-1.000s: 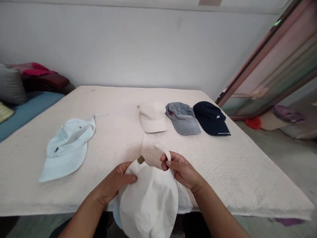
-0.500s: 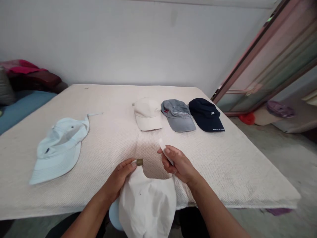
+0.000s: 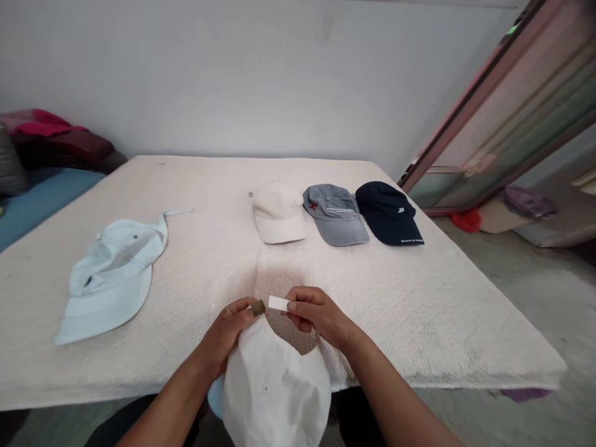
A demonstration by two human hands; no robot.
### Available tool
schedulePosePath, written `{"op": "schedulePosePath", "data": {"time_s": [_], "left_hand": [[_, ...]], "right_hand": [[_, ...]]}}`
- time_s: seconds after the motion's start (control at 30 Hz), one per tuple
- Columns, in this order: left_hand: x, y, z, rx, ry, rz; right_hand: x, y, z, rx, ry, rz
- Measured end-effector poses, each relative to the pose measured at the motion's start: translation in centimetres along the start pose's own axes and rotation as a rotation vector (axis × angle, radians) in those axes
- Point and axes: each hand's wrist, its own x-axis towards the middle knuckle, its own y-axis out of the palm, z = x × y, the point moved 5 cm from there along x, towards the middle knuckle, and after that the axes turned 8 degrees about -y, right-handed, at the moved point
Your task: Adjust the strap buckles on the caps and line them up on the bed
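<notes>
A white cap [image 3: 277, 388] hangs at the table's front edge, its back opening facing up, with part of a light blue brim showing at its left. My left hand [image 3: 228, 332] is closed on the cap's back edge beside a brass-coloured buckle [image 3: 257, 307]. Between the thumb and fingers of my right hand [image 3: 319, 313] is the white cap strap [image 3: 278, 303]. The strap's free end points left at the buckle, a small gap apart from it.
On the cloth-covered table [image 3: 209, 261], a light blue cap [image 3: 109, 276] lies at the left with its strap loose. Farther back stand a cream cap [image 3: 278, 214], a grey cap [image 3: 336, 214] and a navy cap [image 3: 388, 214] in a row. A wall [image 3: 261, 81] rises behind.
My right hand has moved left toward the buckle. The strap has turned from pointing up and away to lying nearly level, its end now close to the buckle.
</notes>
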Motion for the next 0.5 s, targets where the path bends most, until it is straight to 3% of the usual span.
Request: {"op": "schedulePosePath", "data": {"time_s": [0.5], "left_hand": [[-0.34,-0.75,0.14,0.02,-0.01,-0.008]], "right_hand": [[0.59,0.99,-0.07,-0.132,0.014,0.017]]}}
